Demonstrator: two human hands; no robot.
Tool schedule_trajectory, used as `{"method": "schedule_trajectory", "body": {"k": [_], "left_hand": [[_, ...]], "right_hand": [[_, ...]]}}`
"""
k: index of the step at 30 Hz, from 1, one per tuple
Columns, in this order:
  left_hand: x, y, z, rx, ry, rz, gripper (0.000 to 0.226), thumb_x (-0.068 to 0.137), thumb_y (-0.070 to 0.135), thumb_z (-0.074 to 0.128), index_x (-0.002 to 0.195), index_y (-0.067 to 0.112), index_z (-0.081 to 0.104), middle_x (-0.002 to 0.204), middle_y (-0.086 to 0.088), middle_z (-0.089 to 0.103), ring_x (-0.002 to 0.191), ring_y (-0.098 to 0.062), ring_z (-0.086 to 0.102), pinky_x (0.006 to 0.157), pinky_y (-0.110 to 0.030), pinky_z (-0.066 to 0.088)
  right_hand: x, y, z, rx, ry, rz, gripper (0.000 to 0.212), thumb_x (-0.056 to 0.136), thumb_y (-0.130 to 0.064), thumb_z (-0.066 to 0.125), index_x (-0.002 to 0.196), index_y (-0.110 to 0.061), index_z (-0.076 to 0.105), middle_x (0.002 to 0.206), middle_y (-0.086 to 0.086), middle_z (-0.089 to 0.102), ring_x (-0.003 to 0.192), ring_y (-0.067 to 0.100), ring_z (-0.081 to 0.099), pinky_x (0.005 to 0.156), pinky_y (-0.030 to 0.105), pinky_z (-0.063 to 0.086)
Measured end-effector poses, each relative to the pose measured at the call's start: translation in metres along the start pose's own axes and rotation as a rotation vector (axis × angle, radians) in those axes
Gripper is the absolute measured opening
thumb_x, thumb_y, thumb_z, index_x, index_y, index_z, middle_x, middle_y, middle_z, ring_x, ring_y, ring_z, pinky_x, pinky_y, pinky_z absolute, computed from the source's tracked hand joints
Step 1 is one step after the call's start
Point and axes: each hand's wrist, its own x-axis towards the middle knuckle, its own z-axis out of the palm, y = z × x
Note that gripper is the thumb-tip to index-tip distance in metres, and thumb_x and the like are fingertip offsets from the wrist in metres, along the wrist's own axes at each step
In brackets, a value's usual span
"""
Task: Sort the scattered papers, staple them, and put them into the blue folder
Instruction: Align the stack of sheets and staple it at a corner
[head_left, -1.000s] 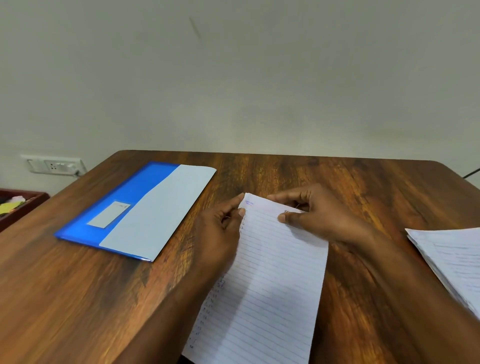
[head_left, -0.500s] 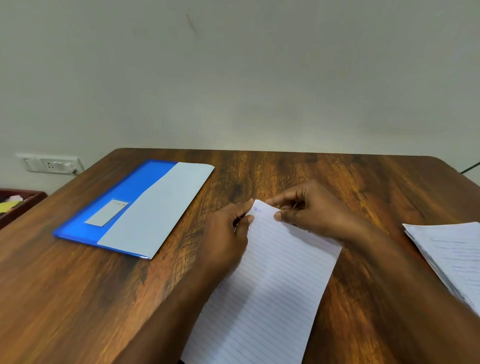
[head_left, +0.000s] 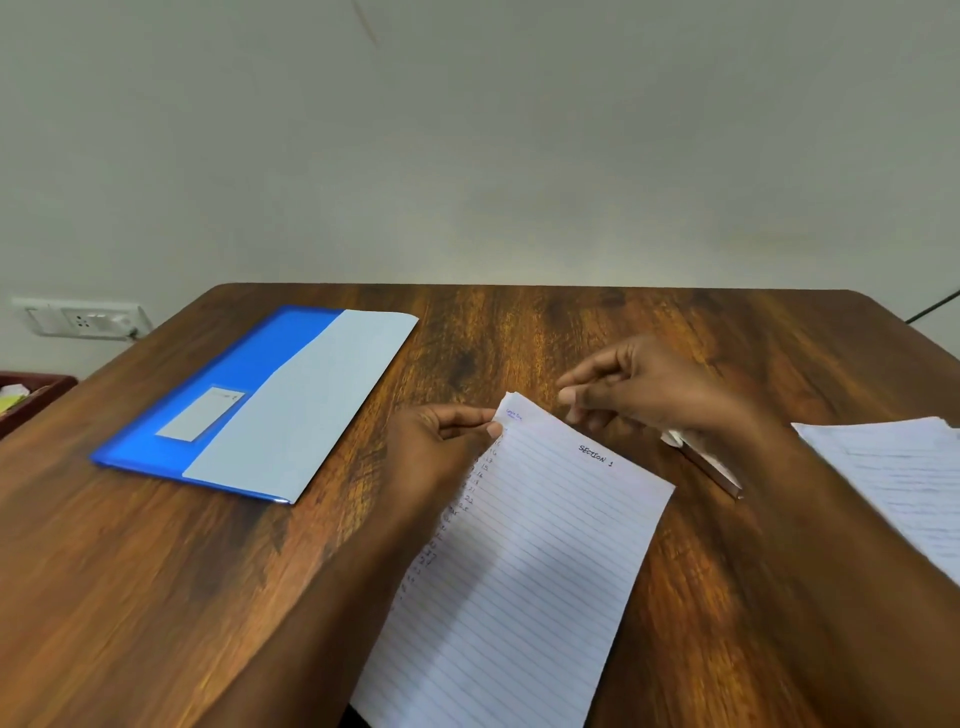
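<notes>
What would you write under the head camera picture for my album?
Left hand pinches the top corner of a lined paper headed "SECTION 1"; right hand hovers above it, blue folder waiting nearby.

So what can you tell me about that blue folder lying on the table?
The blue folder lies flat and closed on the wooden table, at the left, set at an angle. It looks like glossy plastic. A paler, grey-blue flap or panel covers its right half, and a small pale label sits on the blue part. Neither hand touches it; the lined sheet lies apart from it, to the right.
</notes>
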Motion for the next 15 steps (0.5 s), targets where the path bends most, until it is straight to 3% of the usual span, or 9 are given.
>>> {"method": "schedule_trajectory", "body": {"k": [3, 6, 11, 15], "left_hand": [[-0.001, -0.001, 0.002, 0.023, -0.024, 0.001, 0.009, 0.093, 0.011, 0.078, 0.101, 0.012, 0.083, 0.094, 0.008, 0.082, 0.083, -0.010, 0.080, 0.065, -0.015, 0.058], [-0.002, -0.003, 0.006, 0.051, -0.044, -0.011, 0.010, 0.093, 0.011, 0.079, 0.102, 0.012, 0.083, 0.093, 0.005, 0.082, 0.083, -0.012, 0.080, 0.066, -0.018, 0.061], [-0.002, -0.005, 0.015, 0.047, -0.057, -0.029, 0.013, 0.091, 0.006, 0.080, 0.103, 0.010, 0.081, 0.088, 0.000, 0.082, 0.080, -0.015, 0.080, 0.068, -0.021, 0.063], [-0.002, -0.007, 0.017, 0.089, -0.071, -0.015, 0.013, 0.091, 0.008, 0.080, 0.104, 0.010, 0.080, 0.088, 0.001, 0.082, 0.081, -0.013, 0.080, 0.072, -0.025, 0.065]], "right_hand": [[0.003, 0.014, -0.038, -0.496, 0.199, 0.061, 0.026, 0.078, -0.046, 0.088, 0.091, -0.025, 0.080, 0.083, -0.007, 0.076, 0.078, 0.011, 0.071, 0.067, 0.028, 0.053], [0.001, 0.031, -0.064, -0.832, 0.204, 0.269, 0.051, 0.060, -0.063, 0.093, 0.082, -0.020, 0.074, 0.080, -0.002, 0.071, 0.074, 0.018, 0.067, 0.064, 0.033, 0.056], [-0.004, 0.042, -0.067, -0.694, -0.037, 0.532, 0.063, 0.053, -0.049, 0.102, 0.088, -0.007, 0.070, 0.078, 0.007, 0.076, 0.066, 0.023, 0.076, 0.048, 0.027, 0.053], [0.002, 0.049, -0.060, -0.647, -0.016, 0.527, 0.061, 0.053, -0.040, 0.104, 0.087, -0.007, 0.066, 0.085, 0.012, 0.073, 0.071, 0.028, 0.076, 0.051, 0.030, 0.058]]}}
